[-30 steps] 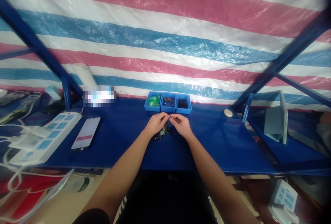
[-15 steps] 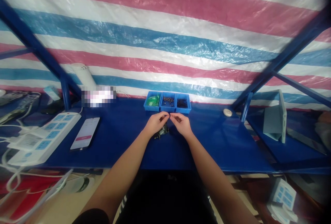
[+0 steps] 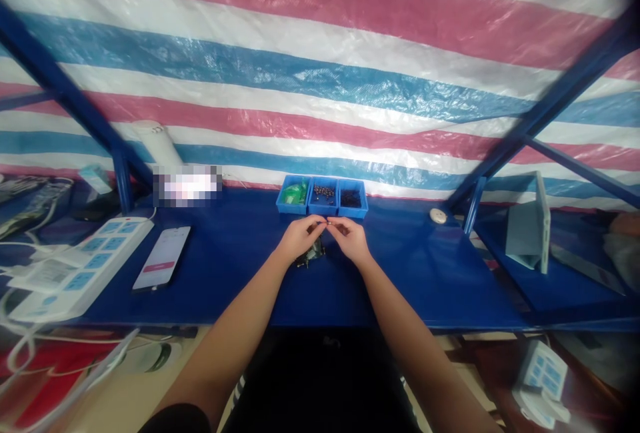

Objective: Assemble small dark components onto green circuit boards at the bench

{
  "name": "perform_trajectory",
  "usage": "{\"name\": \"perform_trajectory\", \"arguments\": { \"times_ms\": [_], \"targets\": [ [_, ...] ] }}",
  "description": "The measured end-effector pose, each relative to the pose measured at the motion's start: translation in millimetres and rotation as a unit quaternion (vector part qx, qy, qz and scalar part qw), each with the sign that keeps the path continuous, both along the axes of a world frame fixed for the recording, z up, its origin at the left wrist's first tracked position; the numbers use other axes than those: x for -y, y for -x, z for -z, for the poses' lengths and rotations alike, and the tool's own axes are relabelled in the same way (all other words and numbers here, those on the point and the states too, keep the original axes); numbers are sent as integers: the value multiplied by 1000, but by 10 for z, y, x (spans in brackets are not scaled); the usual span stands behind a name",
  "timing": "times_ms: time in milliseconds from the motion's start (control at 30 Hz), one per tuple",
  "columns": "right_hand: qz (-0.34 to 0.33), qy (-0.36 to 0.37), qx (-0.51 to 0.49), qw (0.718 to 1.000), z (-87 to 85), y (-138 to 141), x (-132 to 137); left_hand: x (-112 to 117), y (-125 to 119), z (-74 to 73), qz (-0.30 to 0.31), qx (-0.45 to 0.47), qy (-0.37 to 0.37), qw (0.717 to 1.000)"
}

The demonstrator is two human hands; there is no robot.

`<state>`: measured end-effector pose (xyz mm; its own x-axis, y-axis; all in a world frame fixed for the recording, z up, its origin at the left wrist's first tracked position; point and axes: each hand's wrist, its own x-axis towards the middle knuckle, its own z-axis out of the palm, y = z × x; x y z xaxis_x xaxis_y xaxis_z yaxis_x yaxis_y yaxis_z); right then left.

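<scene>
Both hands meet fingertip to fingertip just in front of three small blue bins. My left hand (image 3: 303,236) is closed in a pinch, and so is my right hand (image 3: 350,238). Between their tips is something tiny, too small to name. Under the left fingers lies a dark part with small brassy bits (image 3: 313,254), partly hidden by that hand. The left bin (image 3: 291,208) holds a green plastic bag (image 3: 295,192). Small metallic pieces (image 3: 324,192) fill the middle bin (image 3: 323,209), and dark small pieces (image 3: 351,199) lie in the right bin (image 3: 353,212).
A phone (image 3: 163,258) and a white power strip (image 3: 83,270) with cables lie to the left on the blue table (image 3: 410,273). A round whitish object (image 3: 438,216) sits at the right, near a tablet in a stand (image 3: 530,226). Blue frame posts flank the table.
The view has shifted slightly. My hands stay pinched together at nearly the same spot, with only a small movement of the fingertips.
</scene>
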<state>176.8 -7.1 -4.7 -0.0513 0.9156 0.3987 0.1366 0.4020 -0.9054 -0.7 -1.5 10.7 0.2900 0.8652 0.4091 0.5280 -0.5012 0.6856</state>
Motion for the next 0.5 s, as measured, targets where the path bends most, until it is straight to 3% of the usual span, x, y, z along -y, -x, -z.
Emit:
{"name": "perform_trajectory", "arguments": {
  "times_ms": [500],
  "targets": [
    [2, 12, 1, 1000, 22, 6, -9, 1, -7, -21, 12, -33, 5, 999]
  ]
}}
